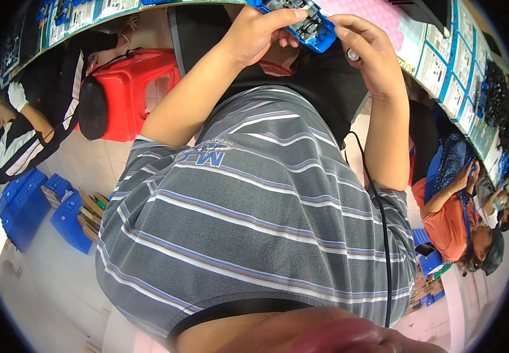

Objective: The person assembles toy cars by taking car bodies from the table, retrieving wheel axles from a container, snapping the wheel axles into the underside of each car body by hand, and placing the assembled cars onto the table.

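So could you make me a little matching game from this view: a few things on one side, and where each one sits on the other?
Things:
1. blue plastic part
2. red stool
3. blue bins
4. black cable

Places:
A. on the floor at lower left
B. held between the left hand and the right hand
C. running down the striped shirt
D. standing at upper left

Pairs: 1-B, 2-D, 3-A, 4-C

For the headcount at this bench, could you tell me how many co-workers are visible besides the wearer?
2: a co-worker in a black-and-white top at the left edge, and a co-worker in an orange top at the right. Others may be out of view.
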Action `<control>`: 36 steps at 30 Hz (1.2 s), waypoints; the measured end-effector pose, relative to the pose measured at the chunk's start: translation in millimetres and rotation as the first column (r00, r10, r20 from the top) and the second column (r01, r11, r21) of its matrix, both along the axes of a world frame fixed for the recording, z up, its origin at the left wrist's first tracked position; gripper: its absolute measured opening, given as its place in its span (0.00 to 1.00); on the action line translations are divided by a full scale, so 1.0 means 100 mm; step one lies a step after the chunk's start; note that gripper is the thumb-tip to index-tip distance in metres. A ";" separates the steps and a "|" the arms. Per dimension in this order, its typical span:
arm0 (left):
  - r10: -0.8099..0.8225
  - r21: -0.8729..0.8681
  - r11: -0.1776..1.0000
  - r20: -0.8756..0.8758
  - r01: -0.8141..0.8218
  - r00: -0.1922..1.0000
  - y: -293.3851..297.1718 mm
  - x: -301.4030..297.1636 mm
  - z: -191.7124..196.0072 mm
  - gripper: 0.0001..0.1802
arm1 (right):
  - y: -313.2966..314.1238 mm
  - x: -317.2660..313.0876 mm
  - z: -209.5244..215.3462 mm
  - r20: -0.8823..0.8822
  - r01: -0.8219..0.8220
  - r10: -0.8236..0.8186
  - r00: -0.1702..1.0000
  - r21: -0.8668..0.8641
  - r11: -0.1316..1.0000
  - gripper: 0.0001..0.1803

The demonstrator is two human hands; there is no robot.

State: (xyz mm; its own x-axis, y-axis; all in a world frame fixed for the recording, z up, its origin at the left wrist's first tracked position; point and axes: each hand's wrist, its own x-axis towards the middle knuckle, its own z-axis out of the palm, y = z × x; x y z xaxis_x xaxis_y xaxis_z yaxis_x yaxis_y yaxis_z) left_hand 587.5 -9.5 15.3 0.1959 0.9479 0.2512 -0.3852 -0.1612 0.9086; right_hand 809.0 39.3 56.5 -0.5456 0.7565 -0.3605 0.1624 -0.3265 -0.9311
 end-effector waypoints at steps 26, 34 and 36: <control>0.075 -0.475 0.880 0.130 -0.004 0.989 -0.13 0.06 0.09 0.05 | -0.03 -0.12 -0.09 0.068 -0.102 0.099 0.993 0.043 0.994 0.12; 0.097 -0.441 0.897 0.110 -0.038 0.989 -0.13 0.10 0.09 0.04 | -0.02 -0.09 -0.27 0.027 -0.132 0.131 0.991 0.008 0.991 0.16; 0.086 -0.462 0.887 0.113 -0.025 0.990 -0.12 0.10 0.09 0.04 | -0.02 -0.09 -0.22 0.009 -0.127 0.127 0.992 -0.002 0.992 0.17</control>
